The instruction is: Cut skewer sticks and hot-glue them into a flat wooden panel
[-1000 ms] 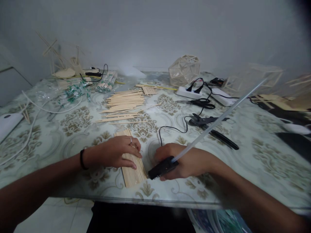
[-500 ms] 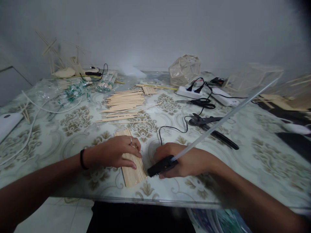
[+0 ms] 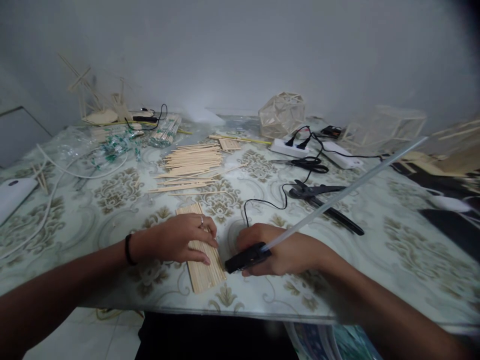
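Observation:
A panel of bamboo sticks [image 3: 206, 277] laid side by side sits flat near the table's front edge. My left hand [image 3: 189, 237] lies across its upper part with fingers spread, pressing on it from above without wrapping around it. In my right hand [image 3: 277, 245] is a black hot glue gun [image 3: 245, 258], gripped with the fingers closed. Its tip is close to the panel's right edge, but whether it touches cannot be made out. A long translucent glue stick [image 3: 337, 197] sticks out of its back, slanting up and right.
Loose bamboo sticks [image 3: 193, 160] lie beyond the panel. Black pliers [image 3: 322, 202], scissors [image 3: 309, 164] and a white power strip [image 3: 288, 147] are on the right. A stick-built polyhedron [image 3: 283, 115] stands at the back. Green-tipped plastic packaging [image 3: 112, 147] and a white cable [image 3: 52, 200] lie left.
The camera view has shifted slightly, so the table's contents sit a little differently in the picture. Both hands keep nearly the same pose, with the glue gun still by the panel's right edge.

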`<control>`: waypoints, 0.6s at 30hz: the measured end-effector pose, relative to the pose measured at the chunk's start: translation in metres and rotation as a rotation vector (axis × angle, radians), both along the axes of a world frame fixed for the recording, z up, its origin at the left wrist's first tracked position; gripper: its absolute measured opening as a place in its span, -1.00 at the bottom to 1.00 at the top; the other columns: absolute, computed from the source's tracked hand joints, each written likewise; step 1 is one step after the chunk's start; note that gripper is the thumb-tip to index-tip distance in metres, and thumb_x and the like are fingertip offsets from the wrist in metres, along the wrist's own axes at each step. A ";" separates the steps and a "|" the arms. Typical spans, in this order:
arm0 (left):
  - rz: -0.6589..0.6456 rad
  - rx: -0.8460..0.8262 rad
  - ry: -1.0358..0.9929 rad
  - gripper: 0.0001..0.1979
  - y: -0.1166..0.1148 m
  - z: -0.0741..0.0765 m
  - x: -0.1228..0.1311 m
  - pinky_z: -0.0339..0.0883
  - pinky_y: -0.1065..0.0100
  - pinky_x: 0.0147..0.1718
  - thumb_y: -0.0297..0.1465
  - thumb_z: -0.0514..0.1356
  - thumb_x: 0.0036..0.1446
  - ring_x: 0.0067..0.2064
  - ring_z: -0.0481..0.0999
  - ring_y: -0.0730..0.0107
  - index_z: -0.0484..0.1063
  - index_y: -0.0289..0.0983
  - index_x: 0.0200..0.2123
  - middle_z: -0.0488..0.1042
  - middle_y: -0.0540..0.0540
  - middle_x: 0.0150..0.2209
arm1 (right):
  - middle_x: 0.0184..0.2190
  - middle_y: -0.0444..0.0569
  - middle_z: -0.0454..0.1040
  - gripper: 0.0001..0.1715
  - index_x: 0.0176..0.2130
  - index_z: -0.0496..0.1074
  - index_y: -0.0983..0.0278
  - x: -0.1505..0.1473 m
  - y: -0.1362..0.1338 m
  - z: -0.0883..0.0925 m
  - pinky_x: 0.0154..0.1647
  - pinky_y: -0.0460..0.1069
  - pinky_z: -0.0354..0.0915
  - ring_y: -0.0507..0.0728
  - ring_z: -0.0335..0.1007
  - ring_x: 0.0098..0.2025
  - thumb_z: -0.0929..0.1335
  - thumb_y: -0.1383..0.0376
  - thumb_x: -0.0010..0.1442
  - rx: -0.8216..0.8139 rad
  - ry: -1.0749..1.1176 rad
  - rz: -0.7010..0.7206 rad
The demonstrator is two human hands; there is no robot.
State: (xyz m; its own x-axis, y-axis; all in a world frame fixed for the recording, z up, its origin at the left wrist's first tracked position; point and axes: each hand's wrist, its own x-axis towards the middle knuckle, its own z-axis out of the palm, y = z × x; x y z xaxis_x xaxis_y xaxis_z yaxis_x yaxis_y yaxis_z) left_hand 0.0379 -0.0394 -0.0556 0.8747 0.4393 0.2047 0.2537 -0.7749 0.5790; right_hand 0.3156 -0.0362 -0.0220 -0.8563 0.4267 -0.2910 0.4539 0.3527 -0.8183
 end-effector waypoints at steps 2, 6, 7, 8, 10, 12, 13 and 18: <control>0.006 -0.002 0.008 -0.73 -0.001 0.002 0.000 0.40 0.29 -0.05 -0.25 0.37 0.25 -0.16 0.54 0.29 0.61 -0.25 -0.05 0.55 -0.17 -0.04 | -0.47 -0.10 0.46 -0.88 -0.36 0.59 0.34 0.000 0.000 0.000 -0.40 -0.08 0.21 0.04 0.33 -0.41 0.51 0.30 0.10 -0.006 -0.009 -0.011; 0.019 -0.004 0.034 -0.73 -0.002 0.005 0.000 0.39 0.28 -0.01 -0.27 0.38 0.25 -0.14 0.55 0.27 0.61 -0.27 -0.04 0.55 -0.18 -0.03 | -0.45 -0.09 0.49 -0.88 -0.36 0.59 0.34 -0.001 0.000 0.000 -0.38 -0.08 0.23 0.05 0.36 -0.40 0.51 0.31 0.09 -0.010 -0.003 -0.022; 0.019 -0.003 0.033 -0.73 -0.002 0.005 0.000 0.39 0.28 -0.01 -0.26 0.38 0.26 -0.13 0.55 0.27 0.61 -0.28 -0.04 0.55 -0.19 -0.03 | -0.46 -0.09 0.48 -0.88 -0.36 0.60 0.34 -0.001 0.000 0.000 -0.39 -0.08 0.23 0.05 0.36 -0.40 0.51 0.30 0.09 -0.008 -0.002 -0.025; 0.017 0.000 0.029 -0.73 -0.002 0.005 0.000 0.39 0.27 -0.01 -0.26 0.37 0.26 -0.13 0.55 0.27 0.61 -0.28 -0.04 0.55 -0.19 -0.03 | -0.46 -0.09 0.48 -0.87 -0.36 0.60 0.34 -0.001 0.001 0.000 -0.39 -0.08 0.23 0.04 0.36 -0.41 0.51 0.30 0.09 -0.008 -0.003 -0.029; 0.011 0.007 0.012 -0.72 -0.002 0.003 0.000 0.40 0.27 -0.02 -0.22 0.36 0.27 -0.13 0.56 0.26 0.62 -0.26 -0.05 0.56 -0.19 -0.03 | -0.47 -0.10 0.48 -0.87 -0.35 0.61 0.34 0.000 0.001 -0.001 -0.41 -0.08 0.22 0.04 0.35 -0.42 0.52 0.29 0.09 -0.010 -0.005 -0.040; 0.017 0.011 0.009 -0.70 -0.002 0.002 -0.001 0.40 0.26 -0.02 -0.17 0.35 0.28 -0.11 0.56 0.26 0.61 -0.23 -0.04 0.56 -0.20 -0.02 | -0.47 -0.10 0.48 -0.86 -0.33 0.62 0.34 0.001 0.001 -0.002 -0.41 -0.08 0.22 0.04 0.36 -0.42 0.52 0.29 0.09 -0.008 -0.001 -0.051; 0.022 0.012 0.012 -0.70 -0.001 0.002 -0.001 0.40 0.26 -0.02 -0.17 0.34 0.28 -0.10 0.56 0.25 0.61 -0.22 -0.03 0.55 -0.20 -0.02 | -0.46 -0.10 0.49 -0.86 -0.32 0.62 0.34 0.001 0.001 -0.002 -0.40 -0.08 0.23 0.05 0.37 -0.41 0.52 0.29 0.08 -0.004 0.001 -0.056; 0.016 0.011 0.026 -0.71 -0.001 0.002 -0.002 0.40 0.24 -0.02 -0.18 0.33 0.30 -0.06 0.56 0.21 0.61 -0.22 -0.02 0.55 -0.22 0.00 | -0.46 -0.09 0.50 -0.87 -0.33 0.62 0.35 0.000 0.000 -0.003 -0.36 -0.07 0.27 0.06 0.38 -0.39 0.51 0.30 0.10 0.030 0.019 -0.056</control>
